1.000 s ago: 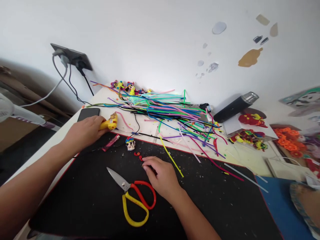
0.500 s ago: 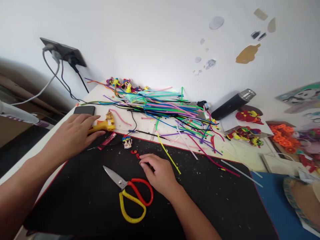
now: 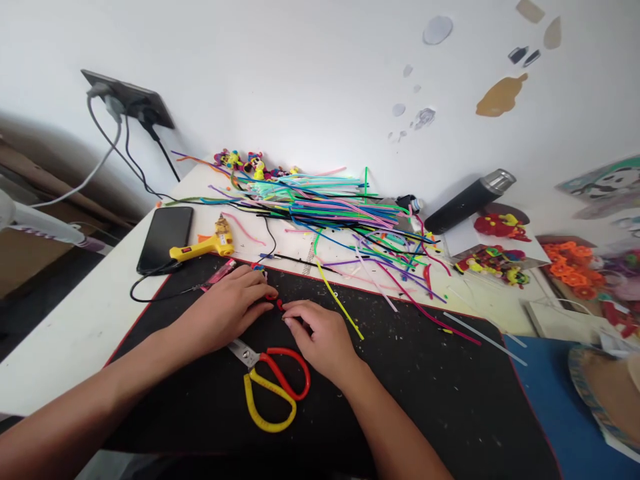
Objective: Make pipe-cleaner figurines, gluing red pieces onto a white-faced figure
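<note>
My left hand (image 3: 225,307) reaches over the black mat, its thumb and fingertips closing around a small red curled piece that they mostly hide. Just to its right, another small red piece (image 3: 279,304) shows at the pinched fingertips of my right hand (image 3: 320,337). The fingertips of both hands are close together. Below them lie large scissors (image 3: 273,383) with one red and one yellow handle, the blades partly under my left hand. Behind my left fingers, a small figure head (image 3: 259,268) is almost wholly covered.
A yellow glue gun (image 3: 203,248) and a black phone (image 3: 165,237) lie at the left, beside a red lighter-like item (image 3: 218,273). Many coloured pipe cleaners (image 3: 340,210) spread along the wall. A dark thermos (image 3: 470,200) leans at the right, near finished figures (image 3: 493,263).
My left hand has left the glue gun and phone and moved right to the red pieces, now covering the figure head. My right hand has stayed nearly in place.
</note>
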